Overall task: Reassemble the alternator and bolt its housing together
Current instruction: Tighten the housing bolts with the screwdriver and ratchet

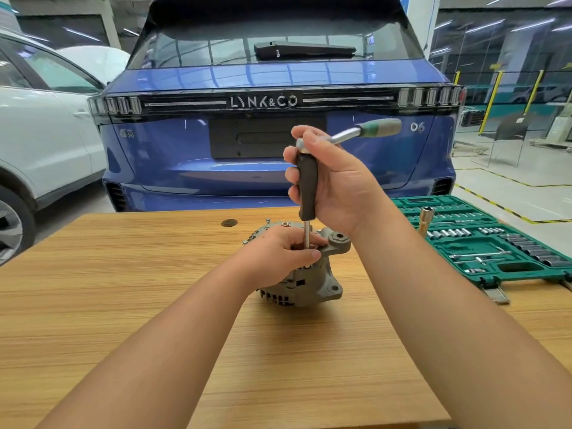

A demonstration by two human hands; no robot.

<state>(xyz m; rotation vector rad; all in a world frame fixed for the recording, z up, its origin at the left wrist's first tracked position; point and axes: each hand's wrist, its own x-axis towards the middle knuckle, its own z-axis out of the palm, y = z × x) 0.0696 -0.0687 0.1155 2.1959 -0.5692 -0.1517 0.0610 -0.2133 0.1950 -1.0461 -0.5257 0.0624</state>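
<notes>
A grey alternator (325, 281) stands on the wooden table (123, 305) near its middle. My left hand (278, 258) lies on top of the housing, and its fingers pinch the thin steel shaft (306, 235) of a driver. My right hand (334, 184) grips the driver's black handle (307, 187), which stands upright above the alternator. A ratchet (365, 130) with a green grip is fitted on the handle's top end and points right. Small bolt heads (245, 242) show along the housing's left rim.
An open green socket set case (495, 243) lies at the table's right edge, with a tall socket (426, 216) standing in it. A blue car's rear (263, 144) fills the space behind the table. A white car (40, 134) stands at left. A dark round cap (229, 223) is set into the table.
</notes>
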